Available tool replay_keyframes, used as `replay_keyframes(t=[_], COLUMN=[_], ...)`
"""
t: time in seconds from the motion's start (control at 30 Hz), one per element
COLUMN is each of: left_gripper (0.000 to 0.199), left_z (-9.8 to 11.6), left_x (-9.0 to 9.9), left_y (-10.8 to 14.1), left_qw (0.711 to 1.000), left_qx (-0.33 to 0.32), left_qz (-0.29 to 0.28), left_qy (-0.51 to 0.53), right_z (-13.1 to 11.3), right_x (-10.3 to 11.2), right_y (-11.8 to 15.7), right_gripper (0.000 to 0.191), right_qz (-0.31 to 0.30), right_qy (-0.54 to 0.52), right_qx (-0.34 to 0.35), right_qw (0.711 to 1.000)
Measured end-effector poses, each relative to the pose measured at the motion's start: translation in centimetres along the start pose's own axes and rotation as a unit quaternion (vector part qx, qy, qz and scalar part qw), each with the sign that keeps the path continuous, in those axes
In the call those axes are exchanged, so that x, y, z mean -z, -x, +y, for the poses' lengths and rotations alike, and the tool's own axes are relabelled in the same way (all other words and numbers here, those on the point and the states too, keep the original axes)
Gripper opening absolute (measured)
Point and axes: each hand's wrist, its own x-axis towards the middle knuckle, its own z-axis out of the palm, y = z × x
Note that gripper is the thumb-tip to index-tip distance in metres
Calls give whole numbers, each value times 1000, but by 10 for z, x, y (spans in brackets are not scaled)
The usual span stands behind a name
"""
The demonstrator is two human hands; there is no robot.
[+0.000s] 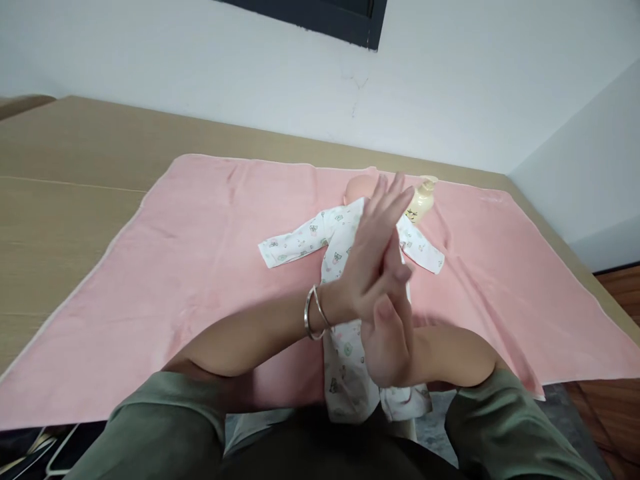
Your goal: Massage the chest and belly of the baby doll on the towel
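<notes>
On the cream bottle [423, 198], a few dark marks, too small to read as writing; on the white garment [337, 260], a scattered print of little animal-like figures in grey, green and pink. Cannot tell the contents of the bottle, set on the pink cloth [240, 240] just beyond the garment's sleeve on the right. At the garment's collar, a rounded pink form [356, 189], partly hidden behind raised fingers. Garment laid across the middle of the cloth, directly beneath and beyond the hands, with sleeves spread to both sides and legs running toward the near edge. Above it, left hand [370, 267] and right hand [387, 343] both flat and pressed together palm to palm, fingers extended and pointing upward, slightly blurred; cannot see into the space between the palms. On the left wrist, two silver bangles [308, 317]. To the left of the garment, a broad stretch of cloth with soft creases, out to a pale trimmed edge and the wooden tabletop [65, 173]; to the right, a narrower stretch with longer folds. Beyond the far edge, a strip of wood, then the white wall [240, 73].
</notes>
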Motion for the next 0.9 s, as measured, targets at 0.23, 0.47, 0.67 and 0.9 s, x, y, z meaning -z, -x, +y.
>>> replay_keyframes(t=[0.23,0.47,0.67,0.9], left_gripper=[40,35,35,35], left_z=[6,-5,-60,-100], left_x=[4,11,35,57], left_y=[-36,-52,-68,-79], left_qw=[998,989,974,915], left_qx=[6,-61,-128,-176], left_qz=[52,134,130,124], left_qy=[-38,17,-137,-341], right_z=[-4,-7,61,104], right_x=[-6,25,26,19], right_y=[-32,-45,-74,-77], right_gripper=[13,45,31,30], right_qz=[112,40,94,73], right_qy=[-203,-191,25,107], right_qx=[7,12,79,76], right_qw=[973,981,992,989])
